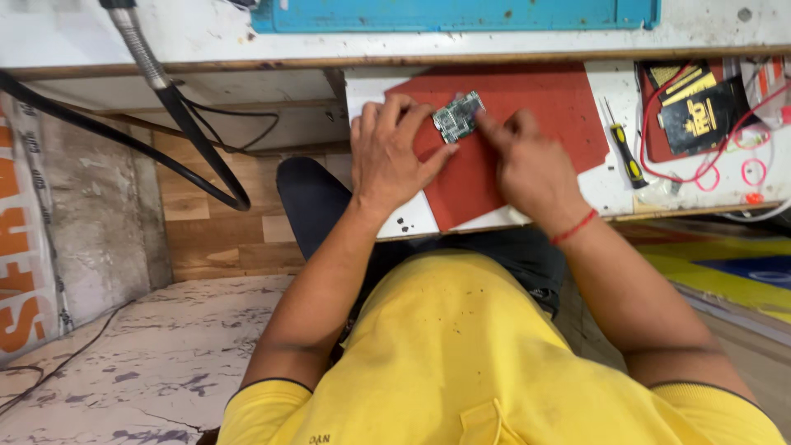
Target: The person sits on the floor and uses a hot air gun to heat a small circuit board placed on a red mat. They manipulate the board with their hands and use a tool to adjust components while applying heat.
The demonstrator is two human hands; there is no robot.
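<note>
A small green circuit board (457, 117) lies on a red mat (544, 103) in a pulled-out white drawer (412, 218). My left hand (391, 152) rests on the mat with its fingertips pinching the board's left edge. My right hand (527, 165) is beside it, its index finger pressing on the board's right edge. A red thread band circles my right wrist. Whether the right hand holds a small tool is hidden.
A yellow-and-black screwdriver (624, 152) lies on the drawer right of the mat. Further right are a black-and-gold box (700, 115) and looped red wire (717, 161). A black cable (189, 136) hangs at the left under the worktop edge. A blue mat (453, 12) lies on top.
</note>
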